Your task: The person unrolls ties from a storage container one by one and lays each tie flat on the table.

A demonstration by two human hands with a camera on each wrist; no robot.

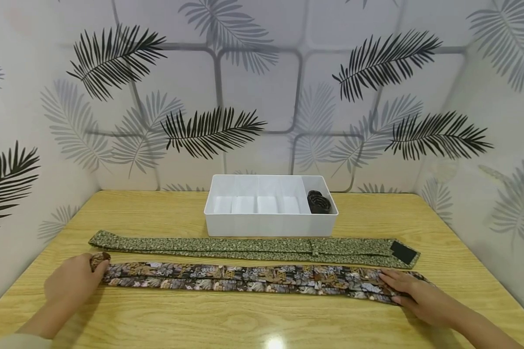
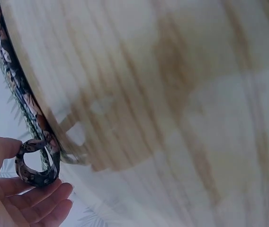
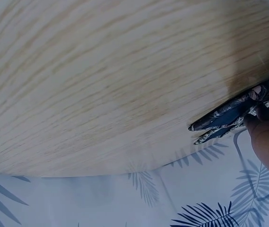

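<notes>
A necktie (image 1: 262,280) with a busy multicoloured print stretches left to right across the wooden table, folded lengthwise. Its left end is curled into a small loop (image 2: 37,179), which my left hand (image 1: 72,281) pinches between thumb and fingers. In the left wrist view the loop's hollow centre faces the camera. On the tie's wide right end, my right hand (image 1: 423,296) rests with its fingers extended over the fabric and the thumb near the front edge. Behind it lies a green patterned necktie (image 1: 253,248), flat, its dark tip lining (image 1: 403,252) at the right.
A white divided box (image 1: 270,225) stands behind the ties near the wall. A dark rolled item (image 1: 319,202) sits in its rightmost compartment. The wooden table (image 1: 227,322) meets leaf-patterned walls (image 1: 262,87) at the back and sides.
</notes>
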